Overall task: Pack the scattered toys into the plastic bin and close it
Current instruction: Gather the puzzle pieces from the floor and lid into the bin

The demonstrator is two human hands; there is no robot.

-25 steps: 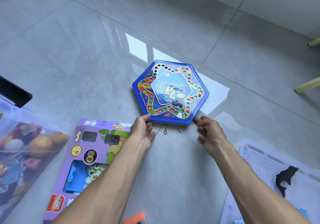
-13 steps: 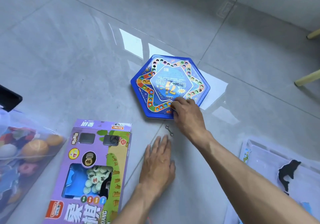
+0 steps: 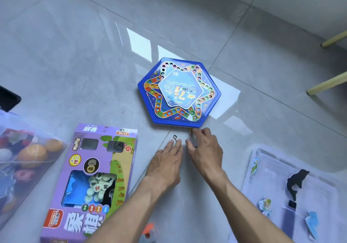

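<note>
A blue hexagonal game board [image 3: 179,92] lies flat on the grey floor. Just in front of it lies a small metal hook [image 3: 175,137]. My left hand [image 3: 169,160] rests flat on the floor with straight fingers, its fingertips touching the hook's near end. My right hand [image 3: 204,149] is beside it at the board's near edge, fingers curled down around a small piece that is mostly hidden. A purple chess box [image 3: 90,182] lies to the left. The clear plastic bin [image 3: 43,149], holding balls and other toys, is at the far left.
The clear bin lid [image 3: 266,169] lies at the right with a black dolphin cut-out [image 3: 294,184] and several puzzle pieces on it. Two pale furniture legs [image 3: 326,84] stand at the far right. An orange toy [image 3: 149,229] shows at the bottom edge.
My right hand came off the board and drew back to the floor beside the hook; the small grey piece is gone from the board. My left hand slid forward to the hook.
</note>
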